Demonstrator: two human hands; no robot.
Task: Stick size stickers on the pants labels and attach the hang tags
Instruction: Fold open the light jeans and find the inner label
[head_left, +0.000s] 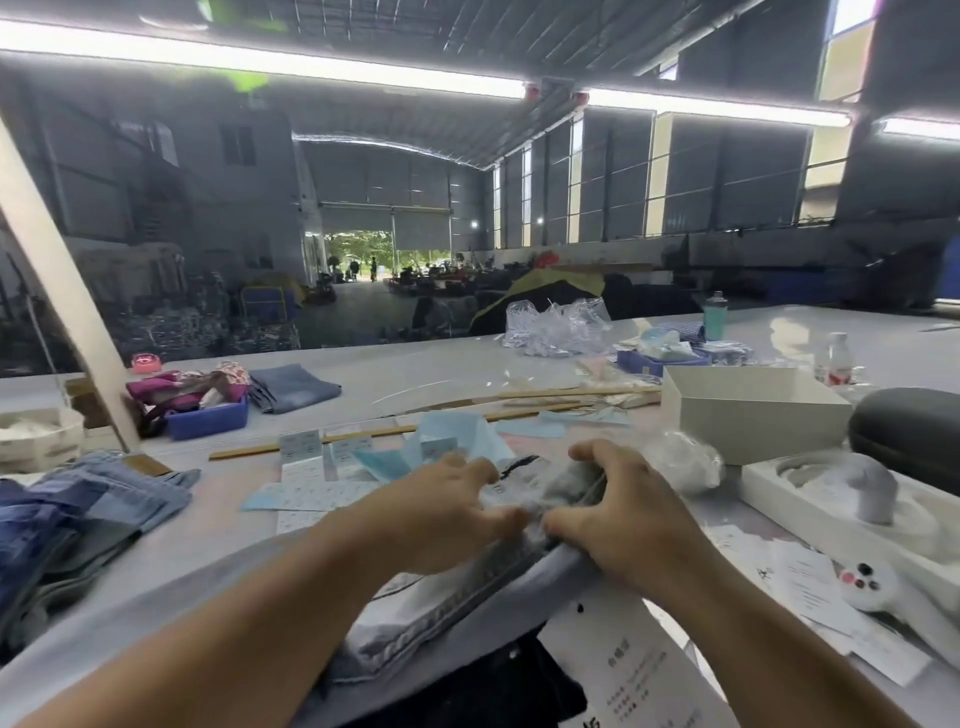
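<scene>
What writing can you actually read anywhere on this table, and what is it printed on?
None can be read for certain.
White paper sheet at the near edge: dark printed lines, too blurred.
Sticker sheets beyond the left hand: small marks, too small.
Paper slips beside the right hand: blurred.
Clear bottle label: red, unreadable.

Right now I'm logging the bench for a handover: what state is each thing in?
left hand: fingers curled, gripping the pants
right hand: fingers curled, gripping the pants
pants: bunched at the table edge
white box: open, no lid on
jeans stack: folded, piled
teal bottle: upright, capped
</scene>
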